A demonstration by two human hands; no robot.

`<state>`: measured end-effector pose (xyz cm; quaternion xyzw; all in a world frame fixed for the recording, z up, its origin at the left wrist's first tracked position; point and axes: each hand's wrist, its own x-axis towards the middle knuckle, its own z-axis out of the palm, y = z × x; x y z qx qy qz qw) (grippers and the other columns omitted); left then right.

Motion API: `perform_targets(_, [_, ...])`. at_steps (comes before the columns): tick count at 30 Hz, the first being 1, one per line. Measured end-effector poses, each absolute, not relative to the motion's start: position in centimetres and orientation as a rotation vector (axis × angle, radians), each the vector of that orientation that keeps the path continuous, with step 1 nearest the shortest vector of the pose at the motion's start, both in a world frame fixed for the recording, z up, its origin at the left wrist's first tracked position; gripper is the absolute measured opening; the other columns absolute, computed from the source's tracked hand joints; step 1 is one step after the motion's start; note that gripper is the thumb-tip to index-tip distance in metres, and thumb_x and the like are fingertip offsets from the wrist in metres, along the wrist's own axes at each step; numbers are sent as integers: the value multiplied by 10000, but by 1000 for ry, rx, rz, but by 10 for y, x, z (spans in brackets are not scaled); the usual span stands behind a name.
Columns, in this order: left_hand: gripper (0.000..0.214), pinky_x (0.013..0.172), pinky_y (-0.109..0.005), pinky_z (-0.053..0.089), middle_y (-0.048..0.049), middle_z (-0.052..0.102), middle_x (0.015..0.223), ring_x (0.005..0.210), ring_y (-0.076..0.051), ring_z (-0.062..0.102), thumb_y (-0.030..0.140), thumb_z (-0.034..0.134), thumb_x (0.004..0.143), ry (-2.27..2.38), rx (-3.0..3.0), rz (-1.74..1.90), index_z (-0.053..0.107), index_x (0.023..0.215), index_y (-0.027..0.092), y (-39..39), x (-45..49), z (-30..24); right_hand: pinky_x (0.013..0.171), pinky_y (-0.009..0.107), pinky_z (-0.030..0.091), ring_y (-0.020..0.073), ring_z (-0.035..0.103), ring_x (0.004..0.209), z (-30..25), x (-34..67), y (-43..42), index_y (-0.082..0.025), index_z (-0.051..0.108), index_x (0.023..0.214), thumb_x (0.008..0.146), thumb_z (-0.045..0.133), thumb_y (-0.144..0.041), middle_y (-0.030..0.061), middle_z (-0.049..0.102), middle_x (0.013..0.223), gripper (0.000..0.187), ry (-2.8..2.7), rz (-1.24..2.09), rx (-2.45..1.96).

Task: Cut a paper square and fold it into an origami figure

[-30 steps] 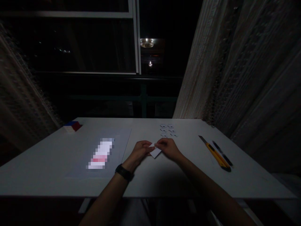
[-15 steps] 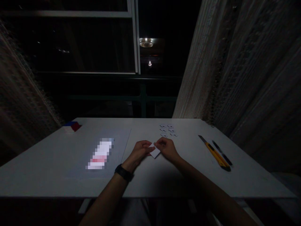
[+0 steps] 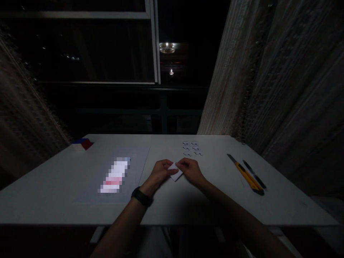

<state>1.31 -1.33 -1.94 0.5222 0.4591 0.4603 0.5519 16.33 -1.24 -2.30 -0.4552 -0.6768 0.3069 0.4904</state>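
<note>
A small white piece of paper point(image 3: 176, 175) is between my hands over the middle of the table, one corner pointing toward me. My left hand point(image 3: 161, 172), with a dark watch point(image 3: 141, 197) on its wrist, pinches the paper's left side, thumb on top. From the right, my right hand point(image 3: 191, 170) grips its upper edge with thumb and fingers. Both hands partly cover the paper. Just beyond them lie several small paper pieces with dark marks point(image 3: 187, 148), set out in two columns.
On the right are a yellow utility knife point(image 3: 245, 175) and a black pen point(image 3: 254, 174). A lit, blurred-out phone-like screen point(image 3: 115, 175) rests on a large pale sheet point(image 3: 87, 195) at left. A red, blue and white cube point(image 3: 82, 144) sits at the far left of the white table point(image 3: 215, 213).
The paper has shifted very slightly left and turned a little between my fingers. Both hands keep their hold almost in place.
</note>
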Motion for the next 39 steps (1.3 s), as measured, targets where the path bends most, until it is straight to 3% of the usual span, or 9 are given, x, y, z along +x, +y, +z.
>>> perform_targets(15, [429,454,-199,339,25,566,535,447,-89,505,248,792,434,1059,1219,1111,560,775,130,-15,12,-17,610,284,464,145,591,634,-25,162,-7,-165,578,738,635,626,-212,0,604,638,123,-1497,963,-1004])
perform_targets(20, [356,498,-212,369,8,588,559,498,-106,529,292,722,552,1003,1360,1105,607,847,130,-15,12,-15,581,265,454,129,578,599,-26,163,-6,-172,551,734,628,616,-182,-19,590,619,124,-1497,966,-992])
perform_targets(23, [250,579,-235,411,-39,635,661,613,-140,570,333,646,643,1062,1548,1188,645,790,131,-12,12,-16,558,248,441,118,564,586,-27,163,-6,-176,538,729,635,611,-179,-28,577,604,120,-1514,967,-966])
perform_targets(32, [208,591,-244,401,-40,626,660,639,-153,557,346,554,724,1256,1870,1248,639,717,156,-11,11,-17,568,248,437,116,566,606,-24,161,-9,-174,529,719,655,608,-195,-28,575,621,105,-1554,959,-945])
perform_targets(39, [179,556,-234,371,-23,589,589,591,-143,528,319,575,697,1263,1815,1278,625,667,150,-12,12,-16,481,225,395,106,524,528,-24,161,-12,-205,485,840,567,687,-227,-57,555,615,340,-1591,1056,-1003])
